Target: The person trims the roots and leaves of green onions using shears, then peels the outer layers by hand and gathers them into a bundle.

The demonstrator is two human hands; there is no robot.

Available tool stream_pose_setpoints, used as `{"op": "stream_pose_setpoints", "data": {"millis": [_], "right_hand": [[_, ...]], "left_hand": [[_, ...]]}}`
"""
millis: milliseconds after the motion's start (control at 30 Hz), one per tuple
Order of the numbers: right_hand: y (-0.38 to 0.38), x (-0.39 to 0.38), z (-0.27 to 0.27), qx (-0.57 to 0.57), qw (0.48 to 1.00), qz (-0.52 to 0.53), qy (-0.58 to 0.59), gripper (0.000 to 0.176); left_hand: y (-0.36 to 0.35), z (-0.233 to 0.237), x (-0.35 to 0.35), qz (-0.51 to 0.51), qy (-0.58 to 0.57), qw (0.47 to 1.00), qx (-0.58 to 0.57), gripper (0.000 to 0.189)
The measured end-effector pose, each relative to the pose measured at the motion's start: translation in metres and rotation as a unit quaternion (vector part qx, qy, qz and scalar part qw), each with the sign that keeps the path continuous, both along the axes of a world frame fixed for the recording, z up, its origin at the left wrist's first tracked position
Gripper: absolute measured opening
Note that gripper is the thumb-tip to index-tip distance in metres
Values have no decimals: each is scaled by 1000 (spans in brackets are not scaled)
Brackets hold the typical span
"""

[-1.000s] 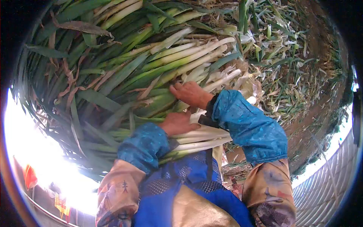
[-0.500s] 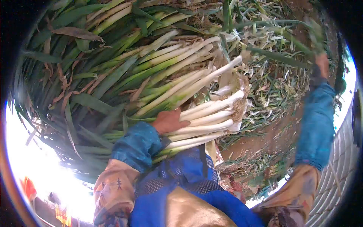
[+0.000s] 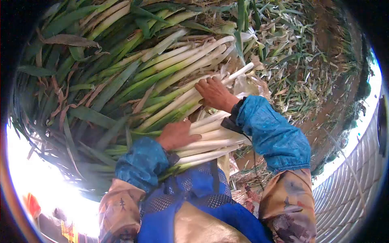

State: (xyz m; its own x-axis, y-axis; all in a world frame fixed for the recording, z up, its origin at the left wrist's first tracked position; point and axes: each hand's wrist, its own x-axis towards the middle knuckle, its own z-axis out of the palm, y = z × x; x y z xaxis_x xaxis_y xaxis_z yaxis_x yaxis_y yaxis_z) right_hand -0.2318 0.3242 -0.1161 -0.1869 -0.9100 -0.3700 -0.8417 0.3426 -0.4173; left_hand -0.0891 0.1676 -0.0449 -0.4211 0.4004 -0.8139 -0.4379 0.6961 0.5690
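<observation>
A thick layer of long green onions (image 3: 170,87) lies in front of me, white stems to the right and dark leaves to the left. Low in the layer, my left hand (image 3: 176,135) is closed over several white stems (image 3: 221,143) beside my body. Farther up, my right hand (image 3: 215,93) reaches across from the right. Its fingers curl over a white stem whose pale end (image 3: 243,72) sticks out past the hand. The right forearm covers the root ends of the lower stems.
Stripped leaves and pale peelings (image 3: 291,77) cover the ground on the right, with bare brown soil (image 3: 324,109) beyond. A dry brown leaf (image 3: 71,39) lies on the foliage at upper left. A shiny ribbed sheet (image 3: 344,190) curves along the lower right.
My right hand has swung back from the far right, where it held long green leaves, to the stems; those leaves are out of the hand. My left hand has stayed nearly in place.
</observation>
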Motion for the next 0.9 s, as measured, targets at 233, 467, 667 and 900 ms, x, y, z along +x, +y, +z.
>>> {"op": "stream_pose_setpoints", "data": {"millis": [233,467,667,900], "right_hand": [[9,5,-16,5,998,8,-60,49],[24,12,-25,131,975,46,-172,50],[28,14,-39,82,970,80,-216,57],[32,19,-65,27,983,-31,-177,49]], "left_hand": [[1,14,2,3,41,999,-8,63],[1,14,5,-1,44,999,-4,62],[5,10,8,-13,31,999,-8,62],[5,8,2,-9,16,1000,-5,61]]}}
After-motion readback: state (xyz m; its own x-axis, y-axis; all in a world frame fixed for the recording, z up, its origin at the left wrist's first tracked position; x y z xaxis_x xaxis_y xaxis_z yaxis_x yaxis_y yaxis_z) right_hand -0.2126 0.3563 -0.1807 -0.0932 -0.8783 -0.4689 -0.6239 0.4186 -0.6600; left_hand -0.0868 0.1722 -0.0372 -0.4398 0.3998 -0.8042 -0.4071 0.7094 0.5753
